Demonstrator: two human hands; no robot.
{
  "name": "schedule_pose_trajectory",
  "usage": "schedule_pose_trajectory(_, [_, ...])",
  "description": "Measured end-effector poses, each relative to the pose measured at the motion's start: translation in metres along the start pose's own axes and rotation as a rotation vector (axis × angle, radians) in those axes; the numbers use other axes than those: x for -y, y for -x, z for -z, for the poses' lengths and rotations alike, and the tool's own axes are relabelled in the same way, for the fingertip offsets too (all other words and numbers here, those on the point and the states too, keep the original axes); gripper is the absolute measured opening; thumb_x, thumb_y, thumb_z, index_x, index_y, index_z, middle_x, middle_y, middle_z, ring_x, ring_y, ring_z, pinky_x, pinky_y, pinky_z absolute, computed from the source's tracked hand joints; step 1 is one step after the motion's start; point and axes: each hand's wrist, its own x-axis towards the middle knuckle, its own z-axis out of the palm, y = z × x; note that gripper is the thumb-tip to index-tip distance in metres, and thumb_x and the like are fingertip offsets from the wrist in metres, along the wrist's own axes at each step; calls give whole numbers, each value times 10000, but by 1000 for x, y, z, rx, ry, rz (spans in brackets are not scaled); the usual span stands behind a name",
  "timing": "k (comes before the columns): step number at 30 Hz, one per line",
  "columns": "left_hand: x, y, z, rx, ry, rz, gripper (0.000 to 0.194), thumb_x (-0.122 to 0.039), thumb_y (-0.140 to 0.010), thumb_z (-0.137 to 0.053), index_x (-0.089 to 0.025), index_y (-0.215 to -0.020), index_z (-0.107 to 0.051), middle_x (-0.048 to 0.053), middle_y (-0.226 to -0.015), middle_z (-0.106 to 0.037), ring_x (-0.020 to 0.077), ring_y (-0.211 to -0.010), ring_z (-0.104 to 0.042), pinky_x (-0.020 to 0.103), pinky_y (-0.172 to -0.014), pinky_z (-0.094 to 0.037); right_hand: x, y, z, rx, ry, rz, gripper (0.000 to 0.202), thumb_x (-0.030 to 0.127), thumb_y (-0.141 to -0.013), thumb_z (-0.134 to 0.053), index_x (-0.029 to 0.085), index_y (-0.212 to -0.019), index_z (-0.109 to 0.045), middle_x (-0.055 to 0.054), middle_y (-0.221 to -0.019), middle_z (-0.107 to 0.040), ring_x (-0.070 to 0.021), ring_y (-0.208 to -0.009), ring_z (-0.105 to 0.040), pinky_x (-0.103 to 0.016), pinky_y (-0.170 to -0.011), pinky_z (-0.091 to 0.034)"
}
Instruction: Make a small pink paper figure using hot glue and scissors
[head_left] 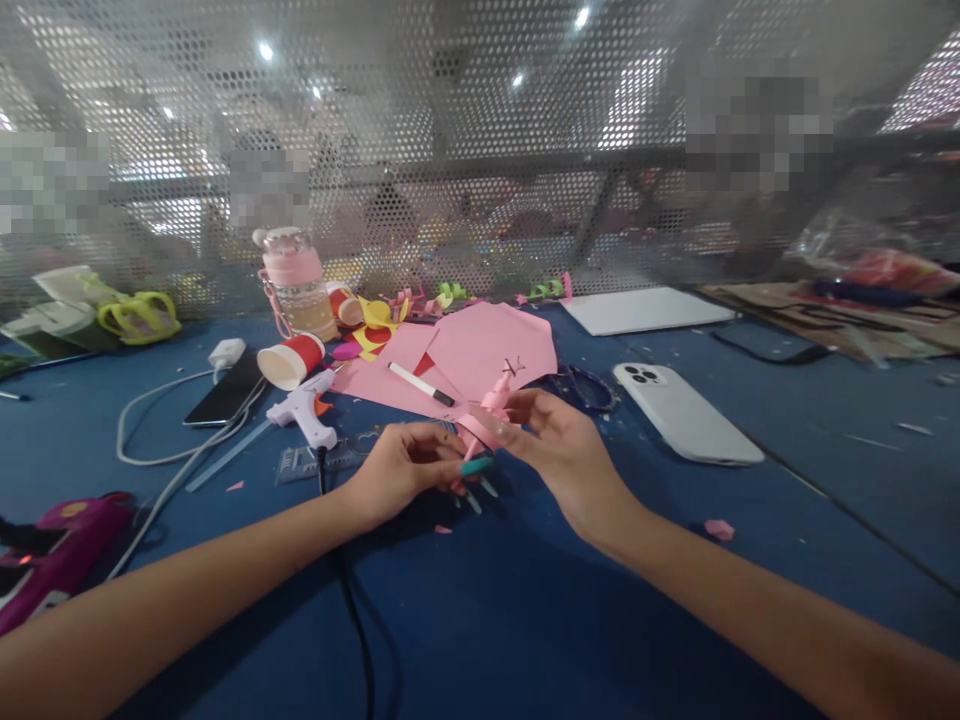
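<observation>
Both hands meet around a small pink paper figure [480, 425] near the middle of the view. It has a rounded lower part and thin dark strands at its top. My left hand [409, 465] pinches its lower left side, with a teal piece [476, 466] and pale thin strips showing by the fingertips. My right hand [559, 440] has its thumb and fingers closed on the figure's right side. Just behind lie pink paper sheets [487, 345] with a black-and-white marker [420, 384] on them.
A white glue gun [304, 410], a red paper cup [292, 360], a dark phone [225, 385] and a bottle [295, 285] stand or lie left. At right are a white phone [686, 415], dark-handled scissors [589, 387] and a white sheet [645, 310]. A purple power strip [71, 550] sits lower left.
</observation>
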Motion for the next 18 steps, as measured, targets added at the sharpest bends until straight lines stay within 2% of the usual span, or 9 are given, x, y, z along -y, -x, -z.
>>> schedule_pose_trajectory(3, [1, 1, 0, 14, -15, 8, 274, -269, -540, -759, -96, -676, -595, -4, -551, -614, 82, -493, -576, 209, -545, -485, -1, -2, 0, 13, -58, -9, 336, 355, -483, -780, 202, -690, -563, 5, -721, -606, -156, -691, -578, -336, -694, -478])
schedule_pose_trajectory(6, [3, 0, 1, 32, -30, 11, 268, -261, -538, -758, -98, -681, -600, 0, -553, -619, 81, -490, -576, 203, -534, -479, 2, -2, 0, 98, -136, -11, 303, 336, -476, -789, 212, -670, -592, -11, -778, -656, -189, -765, -605, -382, -770, -478])
schedule_pose_trajectory(12, [3, 0, 0, 35, -44, 2, 254, -265, -547, -752, -101, -674, -606, 1, -549, -620, 82, -491, -577, 203, -535, -480, 5, -4, 2, 188, -154, -45, 203, 343, -539, -761, 239, -681, -659, -14, -817, -691, -210, -864, -620, -414, -879, -440])
schedule_pose_trajectory(18, [2, 0, 1, -19, 2, -8, 271, -274, -538, -757, -99, -673, -601, -3, -562, -621, 78, -476, -566, 208, -530, -484, -1, -11, 4, 186, -264, -50, 191, 396, -678, -656, 256, -808, -649, -26, -942, -672, -200, -928, -600, -386, -807, -480])
